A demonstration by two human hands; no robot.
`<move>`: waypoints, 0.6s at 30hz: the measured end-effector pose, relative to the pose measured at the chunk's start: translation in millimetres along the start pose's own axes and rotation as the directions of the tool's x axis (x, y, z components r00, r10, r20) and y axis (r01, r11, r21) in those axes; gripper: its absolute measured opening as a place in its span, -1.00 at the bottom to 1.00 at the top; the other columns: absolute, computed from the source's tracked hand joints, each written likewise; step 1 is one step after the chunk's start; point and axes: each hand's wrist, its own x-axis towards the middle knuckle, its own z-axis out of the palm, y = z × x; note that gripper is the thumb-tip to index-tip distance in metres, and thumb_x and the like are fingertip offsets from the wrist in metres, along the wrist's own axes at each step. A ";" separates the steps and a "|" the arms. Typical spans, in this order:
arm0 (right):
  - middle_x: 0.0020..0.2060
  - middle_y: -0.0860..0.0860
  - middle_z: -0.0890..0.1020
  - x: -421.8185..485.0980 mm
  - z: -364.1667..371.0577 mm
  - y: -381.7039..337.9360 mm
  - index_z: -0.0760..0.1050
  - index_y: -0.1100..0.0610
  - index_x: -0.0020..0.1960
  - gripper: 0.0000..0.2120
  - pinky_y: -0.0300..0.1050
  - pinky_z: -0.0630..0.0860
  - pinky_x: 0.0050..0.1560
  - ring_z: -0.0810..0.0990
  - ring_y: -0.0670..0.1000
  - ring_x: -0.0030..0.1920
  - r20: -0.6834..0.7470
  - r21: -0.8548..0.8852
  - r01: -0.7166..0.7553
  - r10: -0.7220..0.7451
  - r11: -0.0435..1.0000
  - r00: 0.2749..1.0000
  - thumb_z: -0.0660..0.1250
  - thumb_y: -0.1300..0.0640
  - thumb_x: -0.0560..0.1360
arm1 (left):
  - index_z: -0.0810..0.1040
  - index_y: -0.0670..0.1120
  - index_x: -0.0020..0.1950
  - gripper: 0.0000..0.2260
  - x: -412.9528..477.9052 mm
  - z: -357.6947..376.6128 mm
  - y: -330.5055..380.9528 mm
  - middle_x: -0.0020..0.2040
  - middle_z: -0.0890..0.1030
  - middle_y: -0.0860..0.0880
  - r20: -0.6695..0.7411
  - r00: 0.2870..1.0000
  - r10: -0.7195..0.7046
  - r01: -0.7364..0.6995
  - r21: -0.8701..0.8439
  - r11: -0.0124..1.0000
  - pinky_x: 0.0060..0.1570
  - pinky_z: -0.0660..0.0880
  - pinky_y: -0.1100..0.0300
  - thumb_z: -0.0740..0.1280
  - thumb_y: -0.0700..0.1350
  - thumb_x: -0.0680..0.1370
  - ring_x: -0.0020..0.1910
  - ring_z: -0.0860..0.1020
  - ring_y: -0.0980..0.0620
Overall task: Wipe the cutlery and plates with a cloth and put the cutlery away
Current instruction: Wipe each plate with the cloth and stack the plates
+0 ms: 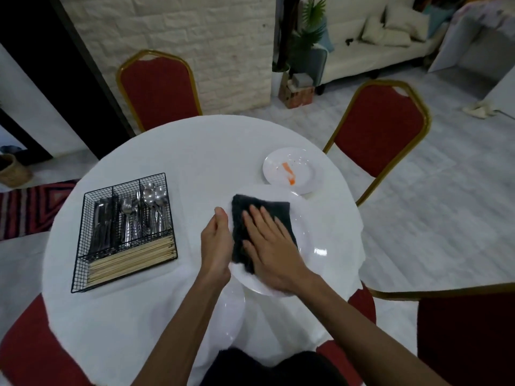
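Round white table (172, 162) fills the centre of the head view, with red gold-framed chairs (379, 129) around it.

Big plate (306, 232) sits in front of me on the near right part of the table. Its near edge overlaps a second plate (231, 324); I can't tell if they touch.

Wire basket (80, 232) is on the left side of the table, well apart from the plates. It has four compartments:
- knives (101, 224) in the left one
- forks (128, 218) in the middle one
- spoons (154, 196) in the right one, bowls up
- chopsticks (133, 260) lying flat in the long front one

Small plate (292, 169) is just past the big plate's far rim, with an orange smear (288, 172) on it.

Dark cloth (262, 215) is folded and lies on the left half of the big plate.

Right hand (273, 246) is flat on the cloth, fingers straight and spread, pressing it down and gripping nothing.

Left hand (216, 240) grips the big plate's left rim, thumb on top beside the cloth, fingers hidden under the plate.

No cutlery is in either hand; all I can see is in the basket.
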 end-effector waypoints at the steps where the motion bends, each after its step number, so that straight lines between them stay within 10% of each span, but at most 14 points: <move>1: 0.65 -0.04 -0.02 4.9 0.8 10.8 -0.06 0.05 0.66 -0.37 0.06 -0.12 0.63 -0.13 -0.02 0.64 -0.033 -0.021 -0.086 0.085 0.996 0.996 -0.24 -0.16 0.65 | 0.40 0.11 -0.22 -0.68 -4.2 3.0 1.8 -0.23 0.42 0.21 -0.009 1.000 0.015 -0.014 0.047 0.999 -0.18 0.35 0.22 0.10 0.19 0.68 -0.25 0.40 0.24; 6: 0.57 0.04 0.31 -53.9 18.3 -4.9 0.29 0.16 0.58 -0.37 0.08 0.04 0.57 0.25 0.09 0.58 -0.128 -0.041 -0.184 0.178 0.982 0.976 -0.24 -0.12 0.70 | 0.40 0.04 -0.24 -0.63 7.4 -11.7 14.9 -0.34 0.36 0.20 -0.099 0.986 0.130 -0.119 0.114 0.986 -0.26 0.26 0.34 0.10 0.18 0.68 -0.33 0.33 0.24; 9: 0.62 -0.11 0.09 -51.7 13.8 -36.9 0.11 0.02 0.64 -0.28 -0.05 -0.14 0.60 -0.04 -0.08 0.63 0.064 0.196 -0.029 0.017 0.980 0.998 -0.36 -0.22 0.60 | 0.50 -0.10 -0.09 -0.58 14.5 -15.0 8.9 -0.22 0.45 0.14 -0.047 0.988 0.147 -0.142 0.097 0.985 -0.11 0.35 0.29 0.09 0.20 0.67 -0.24 0.40 0.22; 14: 0.64 -0.05 -0.09 -1.0 -16.7 20.5 -0.06 -0.01 0.66 -0.35 0.08 -0.17 0.60 -0.19 0.01 0.64 -0.169 0.003 -0.123 0.122 0.992 0.978 -0.11 -0.22 0.64 | 0.31 0.15 -0.23 -0.70 -1.3 -2.7 2.8 -0.27 0.29 0.20 0.131 0.986 0.103 -0.128 0.193 0.973 -0.21 0.25 0.30 0.09 0.18 0.68 -0.32 0.30 0.25; 18: 0.53 0.07 0.35 17.4 -55.6 45.2 0.22 0.00 0.58 -0.37 0.10 0.28 0.48 0.30 0.13 0.51 -0.226 0.037 -0.126 0.131 0.991 0.965 0.23 -0.21 0.60 | 0.52 0.18 0.13 -0.80 1.7 -11.0 19.6 0.05 0.50 0.33 0.308 0.944 0.118 -0.206 0.273 0.940 0.13 0.31 0.34 0.12 0.13 0.69 0.01 0.42 0.39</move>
